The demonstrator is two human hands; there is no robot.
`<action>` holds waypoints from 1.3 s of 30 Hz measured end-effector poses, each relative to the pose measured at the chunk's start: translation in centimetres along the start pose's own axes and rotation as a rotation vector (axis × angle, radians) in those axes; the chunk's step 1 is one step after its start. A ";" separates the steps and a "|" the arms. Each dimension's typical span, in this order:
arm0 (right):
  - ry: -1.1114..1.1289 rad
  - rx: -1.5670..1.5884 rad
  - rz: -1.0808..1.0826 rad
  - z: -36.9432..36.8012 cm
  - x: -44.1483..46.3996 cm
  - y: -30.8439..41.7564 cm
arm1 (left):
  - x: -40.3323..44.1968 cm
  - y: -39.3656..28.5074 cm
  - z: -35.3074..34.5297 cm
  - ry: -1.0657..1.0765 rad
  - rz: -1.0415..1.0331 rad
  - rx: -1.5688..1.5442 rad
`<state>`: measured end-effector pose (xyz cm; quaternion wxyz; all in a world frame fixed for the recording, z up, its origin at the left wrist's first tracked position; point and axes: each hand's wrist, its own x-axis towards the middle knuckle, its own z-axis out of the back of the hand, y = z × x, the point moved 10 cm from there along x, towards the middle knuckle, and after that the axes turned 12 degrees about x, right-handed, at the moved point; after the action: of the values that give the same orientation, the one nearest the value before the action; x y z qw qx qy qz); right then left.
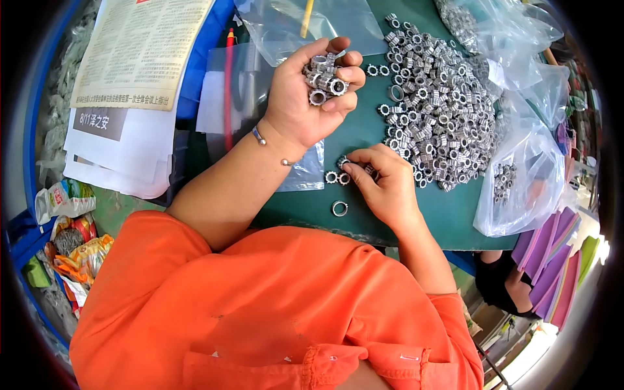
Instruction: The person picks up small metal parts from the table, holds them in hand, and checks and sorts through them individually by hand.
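Note:
My left hand (pixel 305 97) is raised over the table, palm up, its fingers curled round a clutch of small metal rings (pixel 324 81) with notched edges. Lower down, my right hand (pixel 383 179) pinches at another notched metal ring (pixel 344 160) near the table's front edge; part of what it holds is hidden under the fingers. Beside those fingertips lie a couple of loose notched rings (pixel 337 177). One larger, smoother ring (pixel 339 208) lies apart, closer to my body. A big heap of the same metal rings (pixel 439 110) spreads to the right of both hands.
The green table (pixel 403 227) carries clear plastic bags (pixel 520 188), some with rings inside, on the right. A flat clear bag (pixel 312 26) lies at the back. On the left are a red pen (pixel 229 91), a newspaper (pixel 140 52) and a blue bin (pixel 201 49).

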<state>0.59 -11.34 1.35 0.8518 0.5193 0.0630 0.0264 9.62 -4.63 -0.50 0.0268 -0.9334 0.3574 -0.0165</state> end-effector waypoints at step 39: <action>0.034 1.140 -0.294 -0.1 -3.3 -3.0 | 0.1 0.9 0.7 -0.073 0.064 0.027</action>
<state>-2.75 -12.98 -1.11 0.4320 0.8806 0.1521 -0.1220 9.09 -5.30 -1.20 0.0531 -0.9210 0.3856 0.0133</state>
